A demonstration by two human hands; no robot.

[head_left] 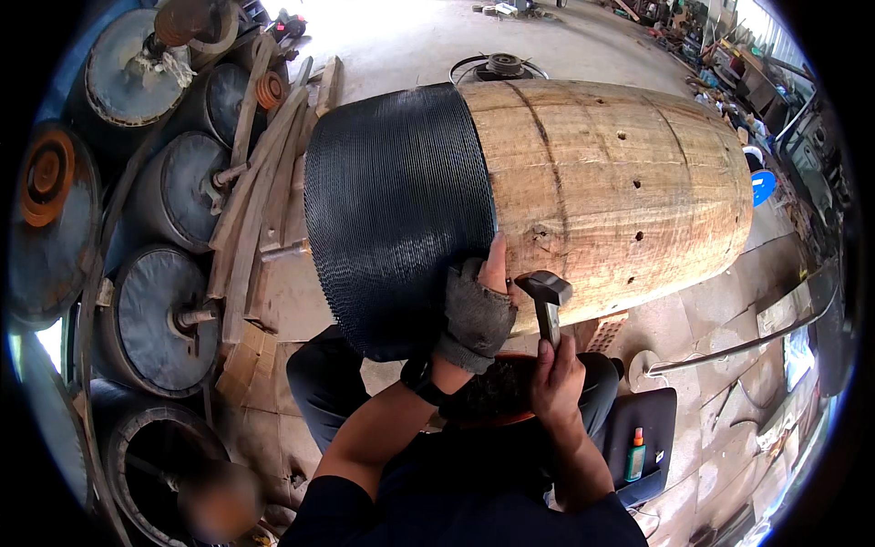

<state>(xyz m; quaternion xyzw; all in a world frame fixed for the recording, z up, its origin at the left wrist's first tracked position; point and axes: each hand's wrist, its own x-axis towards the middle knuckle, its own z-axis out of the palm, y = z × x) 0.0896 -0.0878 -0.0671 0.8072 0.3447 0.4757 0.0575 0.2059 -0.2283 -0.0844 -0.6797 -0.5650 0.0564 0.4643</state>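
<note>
hammer gripped in the closed right hand; the gloved left hand, nearer the work, points one finger along the black covering, others curled, contents unclear. just beyond, the wooden drum lies crosswise.

From close above, the head fisheye faces down and forward onto the drum.

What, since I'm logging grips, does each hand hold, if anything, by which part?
The right hand holds a hammer by its handle; whether the gloved left hand holds anything can't be told.
</note>
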